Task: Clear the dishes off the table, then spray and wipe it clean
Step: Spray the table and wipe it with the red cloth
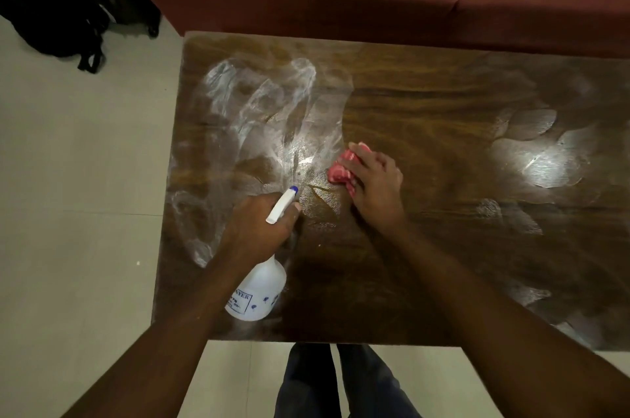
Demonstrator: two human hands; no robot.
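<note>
No dishes remain on the table point(426, 104), and with wet streaks left to wipe, the left hand point(262, 226) grips the spray bottle point(259, 291) while the right hand point(375, 185) presses the pink cloth point(341, 172) mid-table.

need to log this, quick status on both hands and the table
Left hand grips spray bottle, nozzle over table. Right hand presses red cloth on tabletop. No dishes in view; wet streaks at left. Nothing in the way.

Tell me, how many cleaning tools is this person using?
2. A white spray bottle, gripped by the left hand over the table, near its left edge; a pink cloth, pressed under the right hand near the middle. None appears hidden.
</note>
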